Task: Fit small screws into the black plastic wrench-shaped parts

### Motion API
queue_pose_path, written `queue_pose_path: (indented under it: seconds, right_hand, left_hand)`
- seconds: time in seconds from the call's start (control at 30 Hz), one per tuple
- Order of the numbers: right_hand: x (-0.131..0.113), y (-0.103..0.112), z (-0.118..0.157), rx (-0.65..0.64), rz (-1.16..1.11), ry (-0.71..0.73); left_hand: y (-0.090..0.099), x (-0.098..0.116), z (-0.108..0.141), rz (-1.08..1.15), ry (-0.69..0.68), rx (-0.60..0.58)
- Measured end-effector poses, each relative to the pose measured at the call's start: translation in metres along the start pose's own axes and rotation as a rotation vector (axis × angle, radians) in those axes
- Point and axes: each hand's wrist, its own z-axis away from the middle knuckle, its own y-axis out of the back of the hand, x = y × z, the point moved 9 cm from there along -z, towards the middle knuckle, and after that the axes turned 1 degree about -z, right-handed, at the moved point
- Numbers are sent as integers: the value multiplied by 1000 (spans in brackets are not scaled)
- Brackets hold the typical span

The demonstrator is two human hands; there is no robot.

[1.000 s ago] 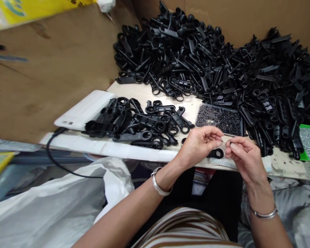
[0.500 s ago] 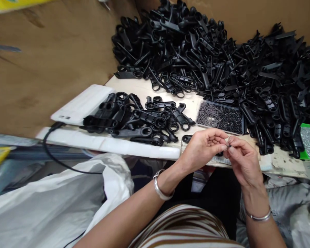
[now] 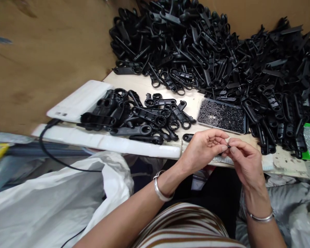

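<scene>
Meeting over the near edge of the pale wooden table, our left hand and right hand have just come together; a second ago a gap lay between them. The fingers of both are now pinched on a tiny dark piece, so we are working it from two sides at once, a close fingertip job by our judgement. It is too small for us to tell whether it is one part or two pressed together, or what material it is.

Just beyond our knuckles sits a clear plastic box filled with small black and grey bits, the two shades lying mostly apart. Beside our left hand lies a black plastic part with a rounded end, partly hidden by that hand. Another dark shape shows under our fingers, too covered to make out.

Farther left lies a loose cluster of black ring-ended plastic parts, and behind the box rises a large heap of black plastic parts. Both look unchanged since then.
</scene>
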Motion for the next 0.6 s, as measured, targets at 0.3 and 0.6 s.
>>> queue_pose_path:
  seconds: [0.3,0.6]
  right_hand:
    - [0,8,3,54,72,31]
    - [-46,-7,19,106,697,391]
  left_hand:
    - [0,3,2,-87,-72,22]
    - [2,9,4,-295,-171,60]
